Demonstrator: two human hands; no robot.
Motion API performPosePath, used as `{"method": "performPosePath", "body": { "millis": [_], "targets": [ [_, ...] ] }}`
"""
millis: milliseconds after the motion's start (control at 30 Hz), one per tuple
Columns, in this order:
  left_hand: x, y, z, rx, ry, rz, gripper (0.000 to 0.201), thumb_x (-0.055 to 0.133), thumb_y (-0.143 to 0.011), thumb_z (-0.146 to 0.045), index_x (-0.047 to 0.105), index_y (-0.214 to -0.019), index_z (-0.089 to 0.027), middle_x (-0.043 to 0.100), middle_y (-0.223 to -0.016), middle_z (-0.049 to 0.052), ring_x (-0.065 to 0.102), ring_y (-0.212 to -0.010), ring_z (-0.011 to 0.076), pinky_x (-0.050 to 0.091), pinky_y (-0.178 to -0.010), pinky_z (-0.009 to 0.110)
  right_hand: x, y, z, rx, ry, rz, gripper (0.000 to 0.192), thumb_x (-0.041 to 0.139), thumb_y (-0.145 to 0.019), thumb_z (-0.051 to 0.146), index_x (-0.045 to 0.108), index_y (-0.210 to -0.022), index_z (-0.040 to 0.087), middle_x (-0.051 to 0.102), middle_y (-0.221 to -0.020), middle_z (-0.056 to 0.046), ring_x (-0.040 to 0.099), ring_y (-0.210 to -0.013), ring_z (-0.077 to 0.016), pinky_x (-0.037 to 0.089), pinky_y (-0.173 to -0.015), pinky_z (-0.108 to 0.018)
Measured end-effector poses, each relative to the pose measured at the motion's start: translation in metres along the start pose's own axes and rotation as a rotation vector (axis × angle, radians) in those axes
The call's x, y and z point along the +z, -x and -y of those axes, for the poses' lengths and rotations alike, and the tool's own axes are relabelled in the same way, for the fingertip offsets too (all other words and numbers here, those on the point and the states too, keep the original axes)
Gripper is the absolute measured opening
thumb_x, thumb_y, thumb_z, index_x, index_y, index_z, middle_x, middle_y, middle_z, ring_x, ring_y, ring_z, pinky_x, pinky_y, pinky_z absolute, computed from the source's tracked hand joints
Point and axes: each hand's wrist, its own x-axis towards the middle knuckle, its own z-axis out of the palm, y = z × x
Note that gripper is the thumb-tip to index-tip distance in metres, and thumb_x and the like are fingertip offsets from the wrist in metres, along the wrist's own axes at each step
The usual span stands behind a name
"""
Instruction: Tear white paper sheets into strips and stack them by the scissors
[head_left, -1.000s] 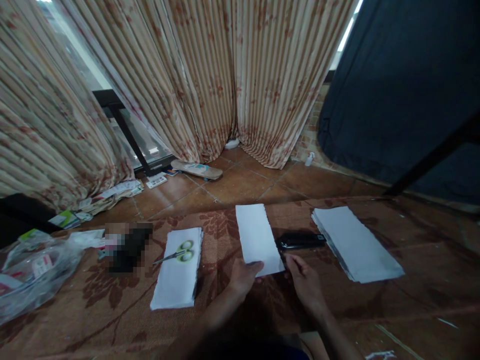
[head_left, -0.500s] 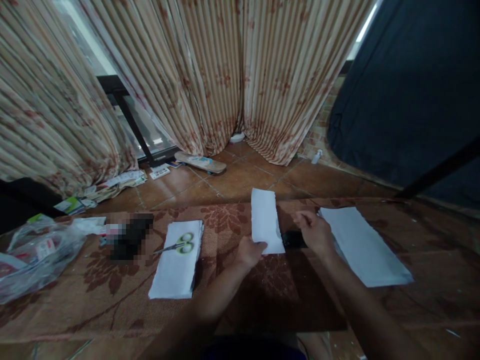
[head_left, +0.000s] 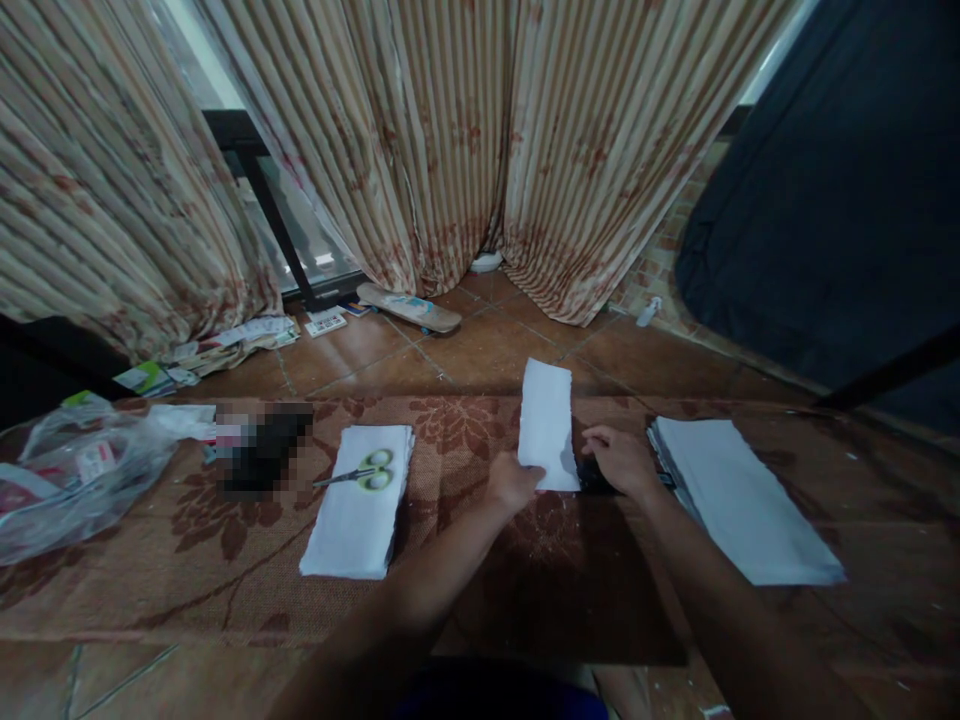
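Observation:
My left hand [head_left: 512, 480] pinches the near edge of a narrow white paper strip [head_left: 547, 422] and holds it up over the brown patterned mat [head_left: 465, 560]. Just to its right, my right hand [head_left: 619, 458] closes over a black object [head_left: 596, 478] lying on the mat, mostly hidden under the fingers. A stack of white paper [head_left: 742, 495] lies to the right of that hand. To the left lies a second white stack [head_left: 360, 510] with green-handled scissors [head_left: 360, 474] on top.
A crumpled clear plastic bag [head_left: 71, 480] and a blurred dark item [head_left: 262, 448] sit at the left of the mat. Beyond are tiled floor, a skateboard [head_left: 409, 307], scattered papers [head_left: 225, 345], striped curtains and a dark cloth at the right.
My right hand moved from the strip's near corner to the black object and closed on it. My left hand kept hold of the strip, which now stands more upright. The view tilted down.

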Motion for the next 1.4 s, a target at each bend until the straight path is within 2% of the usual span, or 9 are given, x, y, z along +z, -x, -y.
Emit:
{"method": "performPosePath", "body": {
  "millis": [100,233,333,500,633,1000,1133,1267,1400],
  "targets": [
    [0.014,-0.012,-0.008,0.052,-0.004,0.024,0.036,0.066,-0.081,-0.044,0.068,-0.108,-0.021,0.072,-0.088,0.007,0.064,-0.095,0.0220,0.050,-0.074,0.026,0.001,-0.001,0.000,0.005,0.015,0.011,0.027,0.043,-0.086,0.023,0.068,-0.098,0.023,0.074,-0.083,0.000,0.065,-0.082,-0.0175,0.043,-0.071,-0.027],
    [0.048,-0.050,-0.031,0.040,-0.162,0.141,0.029,0.069,-0.080,-0.036,0.069,-0.095,-0.012,0.071,-0.076,0.007,0.065,-0.087,0.0215,0.049,-0.069,0.025,0.004,-0.002,0.000,0.012,0.048,0.014,0.028,0.043,-0.086,0.024,0.069,-0.096,0.023,0.074,-0.083,-0.001,0.065,-0.084,-0.0190,0.042,-0.072,-0.028],
    [0.061,-0.071,-0.037,0.039,-0.190,0.192,0.025,0.064,-0.085,-0.036,0.066,-0.087,-0.011,0.068,-0.077,0.003,0.065,-0.073,0.0159,0.052,-0.067,0.029,0.006,-0.001,0.001,0.022,0.076,0.007,0.027,0.044,-0.084,0.023,0.070,-0.096,0.023,0.074,-0.082,-0.002,0.065,-0.085,-0.0210,0.042,-0.072,-0.030],
    [0.061,-0.077,-0.029,0.054,-0.192,0.225,0.013,0.062,-0.077,-0.018,0.070,-0.073,-0.008,0.065,-0.059,0.004,0.063,-0.056,0.0170,0.047,-0.052,0.024,0.007,-0.002,0.000,0.015,0.085,0.007,0.028,0.045,-0.084,0.024,0.070,-0.096,0.023,0.074,-0.082,-0.003,0.065,-0.085,-0.0203,0.043,-0.073,-0.029],
    [0.061,-0.077,-0.027,0.068,-0.171,0.228,0.017,0.059,-0.074,-0.017,0.072,-0.077,-0.007,0.067,-0.061,0.007,0.063,-0.053,0.0175,0.045,-0.046,0.022,0.006,-0.001,0.001,0.025,0.084,0.025,0.028,0.045,-0.084,0.025,0.070,-0.096,0.024,0.074,-0.082,-0.001,0.065,-0.083,-0.0192,0.043,-0.071,-0.028],
    [0.065,-0.084,-0.017,0.053,-0.210,0.195,0.018,0.061,-0.072,-0.019,0.073,-0.080,-0.008,0.069,-0.067,0.008,0.066,-0.065,0.0187,0.045,-0.051,0.020,0.018,0.004,0.004,0.169,0.036,-0.002,0.029,0.045,-0.083,0.025,0.071,-0.095,0.026,0.071,-0.090,-0.007,0.063,-0.091,-0.0247,0.043,-0.079,-0.035],
    [0.064,-0.080,-0.022,0.048,-0.209,0.158,0.016,0.061,-0.071,-0.016,0.073,-0.076,-0.005,0.068,-0.064,0.010,0.065,-0.064,0.0201,0.042,-0.048,0.021,0.020,0.010,0.011,0.204,-0.092,-0.077,0.024,0.050,-0.080,0.024,0.071,-0.091,0.023,0.070,-0.084,-0.010,0.064,-0.089,-0.0260,0.043,-0.082,-0.039],
    [0.064,-0.076,-0.026,0.040,-0.124,0.135,0.011,0.063,-0.070,-0.013,0.072,-0.072,-0.007,0.068,-0.061,0.007,0.065,-0.061,0.0188,0.042,-0.045,0.019,0.011,0.010,0.012,0.170,-0.328,-0.202,0.018,0.055,-0.076,0.029,0.071,-0.082,0.021,0.069,-0.073,-0.006,0.064,-0.079,-0.0223,0.047,-0.080,-0.038],
    [0.061,-0.069,-0.026,0.021,0.042,0.112,0.011,0.063,-0.072,-0.013,0.072,-0.077,-0.010,0.069,-0.063,0.004,0.063,-0.057,0.0164,0.044,-0.044,0.019,-0.007,0.019,0.004,0.163,-0.634,-0.404,0.040,0.046,-0.081,0.046,0.065,-0.102,0.017,0.070,-0.085,-0.006,0.064,-0.072,-0.0169,0.051,-0.071,-0.033]
  ]
}}
